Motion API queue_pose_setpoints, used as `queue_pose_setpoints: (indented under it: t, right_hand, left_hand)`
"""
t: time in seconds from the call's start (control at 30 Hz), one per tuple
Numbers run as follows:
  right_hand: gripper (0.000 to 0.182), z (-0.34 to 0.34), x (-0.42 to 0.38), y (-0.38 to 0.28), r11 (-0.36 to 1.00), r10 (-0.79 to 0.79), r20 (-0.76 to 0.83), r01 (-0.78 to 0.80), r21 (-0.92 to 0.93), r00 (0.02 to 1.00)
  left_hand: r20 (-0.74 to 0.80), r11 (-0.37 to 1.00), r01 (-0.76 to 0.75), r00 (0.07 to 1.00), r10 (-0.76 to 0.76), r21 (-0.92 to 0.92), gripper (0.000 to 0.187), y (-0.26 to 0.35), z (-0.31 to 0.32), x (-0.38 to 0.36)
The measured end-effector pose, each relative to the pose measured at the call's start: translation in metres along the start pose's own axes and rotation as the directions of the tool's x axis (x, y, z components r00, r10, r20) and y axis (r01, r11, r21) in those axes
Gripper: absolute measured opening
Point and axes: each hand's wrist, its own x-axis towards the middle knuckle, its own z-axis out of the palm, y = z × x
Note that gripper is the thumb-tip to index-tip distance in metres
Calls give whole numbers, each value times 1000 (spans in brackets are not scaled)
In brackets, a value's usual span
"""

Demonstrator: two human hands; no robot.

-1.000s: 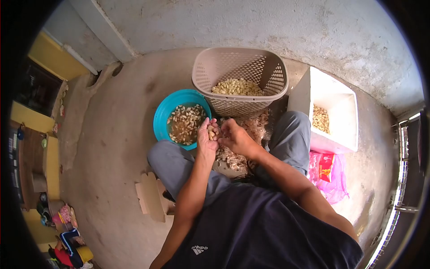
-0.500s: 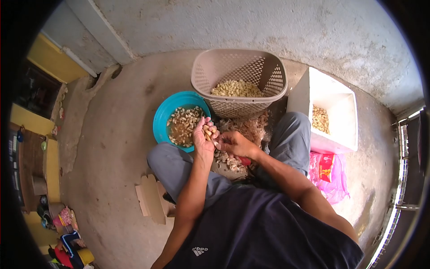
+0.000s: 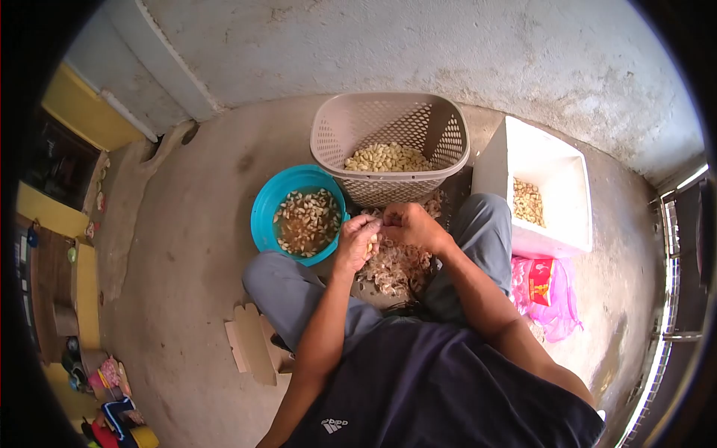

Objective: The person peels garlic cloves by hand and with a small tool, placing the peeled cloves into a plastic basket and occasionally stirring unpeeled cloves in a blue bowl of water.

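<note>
My left hand (image 3: 355, 243) is closed around several garlic cloves (image 3: 371, 246), which show pale at its palm side. Against its fingertips, my right hand (image 3: 413, 226) is pinched shut; what lies between those fingers is hidden. Below both hands, a heap of papery garlic skins (image 3: 399, 270) covers the floor between my legs. To the left stands a blue basin (image 3: 259, 216) with unpeeled-looking cloves (image 3: 306, 222) in brownish water. A beige perforated basket (image 3: 388, 181) just beyond my hands holds pale peeled cloves (image 3: 387, 157).
A white foam box (image 3: 556, 237) with more cloves (image 3: 527, 201) stands on the right. In front of it lies a pink plastic bag (image 3: 559, 310) with a red label. Flattened cardboard (image 3: 254, 347) is by my left leg. A wall (image 3: 418, 52) rises behind the basket.
My left hand has turned from palm-up and partly open to closed around the cloves. My right hand has moved up to its fingertips. A red item under my right hand is out of sight.
</note>
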Motion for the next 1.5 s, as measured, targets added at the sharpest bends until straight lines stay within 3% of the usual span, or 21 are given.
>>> queue_pose_setpoints:
  t: [0.17, 0.27, 0.43, 0.57, 0.67, 0.77, 0.87, 0.97, 1.07, 1.17, 1.27, 1.37, 1.47, 1.5]
  right_hand:
    - [21, -5, 5, -1, 884, 291, 79, -300, 359, 953]
    - [22, 9, 7, 10, 908, 174, -77, -130, 398, 982]
    - [18, 12, -3, 15, 841, 247, -8, -210, 499, 969]
    - [19, 4, -1, 4, 864, 254, 101, -273, 423, 962]
    - [23, 7, -2, -4, 822, 337, 77, -333, 461, 938]
    - [23, 15, -2, 4, 874, 296, 14, -277, 400, 955]
    - [27, 27, -2, 14, 949, 60, -116, -21, 313, 991]
    - [26, 25, 0, 3, 947, 149, -82, -118, 299, 985]
    - [23, 26, 4, 19, 945, 92, -50, -71, 320, 994]
    - [20, 27, 3, 22, 900, 113, -74, -71, 430, 991]
    - [17, 12, 2, 6, 870, 252, -37, -210, 447, 967]
    - [15, 12, 3, 9, 874, 215, -44, -172, 454, 976]
    - [13, 13, 2, 15, 768, 275, 49, -250, 590, 960]
    - [13, 15, 1, 17, 655, 314, 100, -292, 697, 944]
  left_hand:
    - [-27, 996, 55, 998, -57, -68, 14, 3, -1, -1]
    - [-54, 987, 52, 997, -61, -152, 15, 6, -1, 0]
    - [-116, 961, 35, 991, -69, -276, 17, 3, -17, 5]
    - [-123, 960, 33, 990, -70, -280, 20, 5, -17, 4]
    - [-109, 965, 28, 992, -58, -259, 22, 3, -14, 4]
    - [-104, 958, 56, 991, -88, -280, 21, 1, -15, 5]
    - [-98, 947, 82, 988, -118, -312, 21, 2, -12, 4]
    - [-98, 971, 69, 991, -94, -227, 19, -3, -7, 2]
    - [-103, 993, 38, 993, -50, -109, 16, -7, -3, 2]
    - [-101, 991, 59, 992, -72, -123, 13, -3, -1, 0]
    - [-29, 985, 32, 999, -38, -168, 14, 6, 3, -4]
    - [-49, 993, 1, 999, -6, -116, 10, 3, 4, -2]
    - [-31, 997, -38, 999, 36, -65, 10, -3, -2, 0]
    - [-39, 996, -49, 998, 46, -68, 10, -2, -2, -1]
